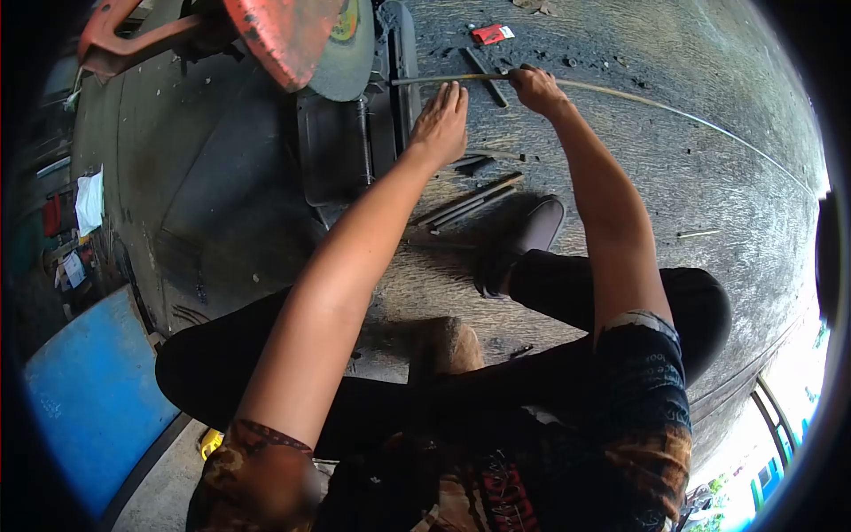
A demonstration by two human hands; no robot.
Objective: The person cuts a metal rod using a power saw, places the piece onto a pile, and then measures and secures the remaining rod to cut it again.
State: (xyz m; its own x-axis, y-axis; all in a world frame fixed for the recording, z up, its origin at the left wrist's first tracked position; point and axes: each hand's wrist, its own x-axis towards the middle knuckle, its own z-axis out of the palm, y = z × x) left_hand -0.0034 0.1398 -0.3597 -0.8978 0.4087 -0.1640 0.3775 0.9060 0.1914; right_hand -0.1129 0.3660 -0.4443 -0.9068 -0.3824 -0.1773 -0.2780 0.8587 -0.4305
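A long thin metal rod [660,102] runs from the clamp of a cut-off saw out to the right. My right hand [536,91] is closed around the rod, a short way right of the saw. My left hand [442,122] lies by the rod near the saw, fingers stretched out and close together, fingertips at the rod. Above the clamp are the saw's grey disc [347,62] and its red guard [282,40]. The saw's dark metal base [332,151] is left of my left hand.
Short cut bars [470,202] lie on the floor below my hands, near my shoe [539,226]. A small red packet [489,35] is at the top. A blue panel [97,399] stands at the lower left, with a yellow object [210,443] beside it.
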